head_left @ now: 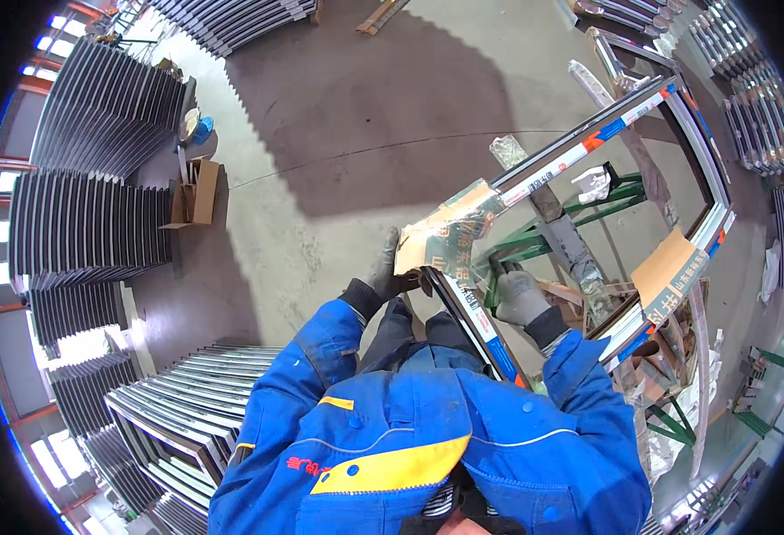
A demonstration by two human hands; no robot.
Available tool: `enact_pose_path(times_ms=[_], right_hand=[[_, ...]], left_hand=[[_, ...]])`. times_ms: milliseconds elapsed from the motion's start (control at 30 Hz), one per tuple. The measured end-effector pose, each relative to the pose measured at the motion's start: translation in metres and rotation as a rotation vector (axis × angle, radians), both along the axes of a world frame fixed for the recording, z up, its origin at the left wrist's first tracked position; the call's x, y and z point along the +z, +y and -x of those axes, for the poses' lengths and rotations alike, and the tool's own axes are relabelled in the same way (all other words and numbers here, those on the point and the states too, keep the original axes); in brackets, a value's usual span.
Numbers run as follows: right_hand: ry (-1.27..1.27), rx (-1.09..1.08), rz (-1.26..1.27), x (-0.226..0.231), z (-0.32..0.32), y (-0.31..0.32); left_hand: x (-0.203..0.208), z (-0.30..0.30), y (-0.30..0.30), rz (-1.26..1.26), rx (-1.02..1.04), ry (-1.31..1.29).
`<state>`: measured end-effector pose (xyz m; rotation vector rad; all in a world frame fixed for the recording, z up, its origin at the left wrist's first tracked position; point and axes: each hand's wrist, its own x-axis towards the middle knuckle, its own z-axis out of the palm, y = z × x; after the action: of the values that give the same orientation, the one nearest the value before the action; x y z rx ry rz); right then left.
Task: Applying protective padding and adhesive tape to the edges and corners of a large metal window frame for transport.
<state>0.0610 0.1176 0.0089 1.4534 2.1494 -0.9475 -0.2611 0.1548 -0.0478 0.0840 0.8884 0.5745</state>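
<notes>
A large rectangular window frame (548, 169), dark with white protective film, rests tilted over a workstand in front of me. Brown cardboard (441, 230) covers its near left corner, bound with green printed tape (467, 245). My left hand (386, 270), in a dark glove, grips that corner from outside, its fingers partly under the cardboard. Inside the frame opening, my right hand (521, 296) in a grey glove is curled beside the frame's near bar, close to a green strip. What its fingers hold is hidden. Another cardboard wrap (664, 272) with green tape covers the near right corner.
Green metal stand bars (619, 192) and padded rails (579, 259) lie beneath the frame. Stacked frames stand at left (89, 223) and lower left (178, 401). An open cardboard box (197, 192) sits on the floor at left. Scrap wood (655, 370) lies at right.
</notes>
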Motion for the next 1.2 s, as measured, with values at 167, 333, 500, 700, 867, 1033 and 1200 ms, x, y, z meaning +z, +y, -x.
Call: enact_pose_path(times_ms=[167, 333, 500, 700, 867, 1033, 1200], right_hand=[[0.102, -0.009, -0.219, -0.035, 0.011, 0.006], [0.140, 0.000, -0.098, -0.028, 0.041, 0.035], [0.179, 0.277, -0.188, -0.122, 0.055, 0.049], [0.867, -0.516, 0.226, -0.207, 0.058, 0.019], [0.608, -0.237, -0.079, -0.192, 0.042, 0.005], [0.402, 0.099, -0.385, -0.162, -0.012, -0.033], [0.157, 0.371, -0.723, -0.149, 0.026, 0.026]], left_hand=[[-0.062, -0.003, -0.016, -0.483, -0.041, 0.073], [-0.066, -0.041, -0.036, -0.710, 0.211, 0.161], [-0.069, -0.053, -0.052, -1.483, -0.323, 1.406], [-0.087, -0.041, -0.049, -1.074, -0.564, 1.158], [-0.111, -0.033, -0.055, -0.735, -0.671, 0.932], [-0.183, -0.017, -0.064, -0.196, 0.011, 0.314], [-0.185, -0.025, -0.046, -0.322, -0.199, 0.504]])
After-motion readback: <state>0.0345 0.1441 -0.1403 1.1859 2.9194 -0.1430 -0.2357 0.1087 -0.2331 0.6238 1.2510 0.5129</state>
